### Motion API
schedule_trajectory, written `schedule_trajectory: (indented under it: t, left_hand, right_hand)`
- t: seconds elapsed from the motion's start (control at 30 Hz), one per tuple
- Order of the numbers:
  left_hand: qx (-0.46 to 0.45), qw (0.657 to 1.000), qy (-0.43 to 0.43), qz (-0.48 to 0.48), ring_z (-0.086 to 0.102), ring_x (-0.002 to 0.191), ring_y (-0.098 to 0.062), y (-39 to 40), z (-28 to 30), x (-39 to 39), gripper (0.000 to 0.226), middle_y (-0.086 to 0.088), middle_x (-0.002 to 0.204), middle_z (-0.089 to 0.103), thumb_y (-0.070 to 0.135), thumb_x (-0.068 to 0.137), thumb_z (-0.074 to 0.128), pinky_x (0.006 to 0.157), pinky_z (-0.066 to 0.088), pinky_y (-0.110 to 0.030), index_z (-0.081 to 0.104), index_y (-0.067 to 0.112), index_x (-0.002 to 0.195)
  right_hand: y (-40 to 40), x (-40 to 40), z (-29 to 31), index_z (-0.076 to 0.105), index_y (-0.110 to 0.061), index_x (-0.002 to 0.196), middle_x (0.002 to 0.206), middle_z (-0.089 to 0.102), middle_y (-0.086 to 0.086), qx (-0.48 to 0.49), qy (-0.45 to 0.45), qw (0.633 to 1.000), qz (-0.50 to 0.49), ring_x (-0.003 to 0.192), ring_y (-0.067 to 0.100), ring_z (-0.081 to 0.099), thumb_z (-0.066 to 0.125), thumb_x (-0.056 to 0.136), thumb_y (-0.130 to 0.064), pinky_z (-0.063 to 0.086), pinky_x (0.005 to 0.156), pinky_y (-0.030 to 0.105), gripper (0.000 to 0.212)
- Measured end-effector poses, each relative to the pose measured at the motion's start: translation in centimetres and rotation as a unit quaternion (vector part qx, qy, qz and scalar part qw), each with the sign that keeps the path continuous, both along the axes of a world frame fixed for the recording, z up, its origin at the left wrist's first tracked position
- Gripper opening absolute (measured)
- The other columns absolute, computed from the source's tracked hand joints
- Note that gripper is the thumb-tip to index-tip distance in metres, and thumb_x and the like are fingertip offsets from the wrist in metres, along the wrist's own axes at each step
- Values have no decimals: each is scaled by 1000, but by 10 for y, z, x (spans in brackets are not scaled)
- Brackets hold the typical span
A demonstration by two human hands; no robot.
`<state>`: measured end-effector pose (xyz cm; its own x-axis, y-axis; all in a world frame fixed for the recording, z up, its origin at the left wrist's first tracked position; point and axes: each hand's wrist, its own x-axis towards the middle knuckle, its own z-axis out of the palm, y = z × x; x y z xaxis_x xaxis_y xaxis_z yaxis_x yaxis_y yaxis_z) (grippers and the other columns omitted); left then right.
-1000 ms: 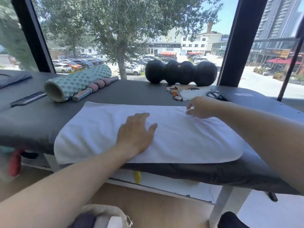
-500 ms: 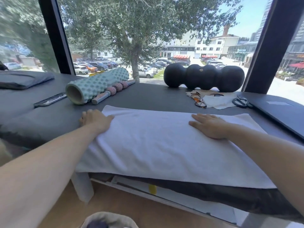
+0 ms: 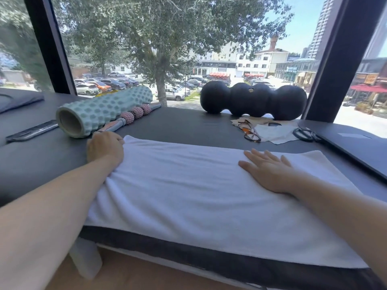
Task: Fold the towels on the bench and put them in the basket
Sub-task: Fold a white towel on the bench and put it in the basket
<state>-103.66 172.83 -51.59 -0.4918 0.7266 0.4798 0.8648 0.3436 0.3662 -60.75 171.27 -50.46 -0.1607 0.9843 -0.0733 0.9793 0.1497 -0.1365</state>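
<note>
- The bench (image 3: 178,126) is dark and padded and runs left to right in front of me, under the window.
- The white towel (image 3: 188,195) lies flat along the bench's near side, its long axis left to right, the same way the bench runs; its near long edge reaches the bench's front lip.
- My right hand (image 3: 270,174) rests flat on the towel right of its middle, fingers straight and spread, holding nothing, only pressing the cloth down.
- My left hand (image 3: 104,146) sits at the towel's far left corner, fingers curled onto the short edge; I judge it grips the cloth there, though the fingertips are hidden.
- So the free length of towel lies to the right of my left hand, and the next fold, as I judge it, carries that left end across along the long axis toward my right hand, which anchors it.
- The mint foam roller (image 3: 100,114) lies just beyond my left hand, near enough to brush on the lift.
- The basket is out of view.
</note>
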Motion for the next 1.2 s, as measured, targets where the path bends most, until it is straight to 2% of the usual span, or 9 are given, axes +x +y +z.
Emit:
schedule_trajectory:
  t: [0.2, 0.33, 0.4, 0.47, 0.57, 0.77, 0.9, 1.1, 1.2]
  left_hand:
    - [33, 999, 18, -7, 57, 113, -39, 2, 3, 6, 21, -17, 119, 67, 14, 94, 60, 95, 44, -45, 77, 19, 105]
    - [89, 980, 100, -149, 61, 108, -39, -15, 16, 23, 14, -13, 106, 72, 19, 92, 68, 89, 49, -47, 75, 17, 103]
    - [-4, 977, 10, -213, 60, 118, -29, -24, 26, 50, 21, -3, 119, 71, 38, 96, 62, 92, 45, -37, 74, 26, 109]
    - [-150, 954, -56, -254, 46, 137, -20, -31, 22, 77, 48, 4, 148, 53, 57, 97, 50, 110, 34, -34, 59, 30, 137]
    - [-248, 928, 39, -276, 10, 155, -14, -48, 5, 90, 72, 9, 167, 15, 71, 97, 25, 125, 7, -40, 24, 34, 159]
    - [-312, 924, 46, -218, -3, 155, -14, -71, 7, 42, 80, 9, 169, -1, 74, 94, 18, 126, 0, -41, 6, 31, 161]
    - [-287, 936, 39, -200, 0, 155, -11, -83, 3, 34, 78, 11, 168, 4, 73, 95, 22, 126, 3, -38, 12, 31, 161]
    - [-196, 967, -49, -154, 39, 143, -20, -98, 9, 28, 55, 14, 157, 40, 66, 96, 41, 115, 32, -42, 48, 41, 145]
    - [-197, 973, 38, -111, 52, 129, -27, -102, 17, 44, 44, 1, 146, 55, 51, 102, 38, 106, 41, -41, 59, 27, 132]
  right_hand:
    - [3, -2, -4, 8, -42, 158, 166, 1, -17, 19, 3, 1000, -21, 154, 14, -4, 13, 96, -70, -6, 123, 48, 68]
    - [-2, -1, -3, 11, -40, 158, 167, 3, -14, 25, 15, 999, -27, 154, 15, -4, 15, 95, -71, -5, 123, 47, 70]
    - [-1, -2, -1, 11, -40, 158, 167, 2, -12, 21, 17, 999, -34, 155, 17, -4, 15, 95, -72, -4, 123, 48, 71]
    - [4, -1, 1, 11, -40, 158, 167, 2, -10, 11, 14, 999, -43, 155, 20, -3, 15, 94, -74, -4, 123, 50, 73]
    - [9, 11, 4, 10, -38, 159, 168, 2, -9, 8, 13, 999, -50, 155, 21, -2, 15, 94, -74, -3, 123, 50, 74]
    - [11, 77, 5, 9, -33, 160, 168, 3, -4, 5, 2, 997, -82, 155, 23, -4, 2, 81, -82, -1, 124, 50, 93]
    - [4, 109, 7, 9, -30, 160, 168, 1, -5, 13, -7, 993, -114, 155, 19, -3, 15, 96, -70, -1, 124, 45, 76]
    - [-8, 137, 7, 13, -26, 160, 168, 4, -4, 18, 8, 991, -135, 155, 16, -2, 19, 98, -68, -1, 124, 44, 75]
    - [-9, 139, 2, 16, -26, 160, 168, 7, -5, 40, 3, 990, -137, 155, 17, 1, 17, 97, -67, 1, 124, 45, 75]
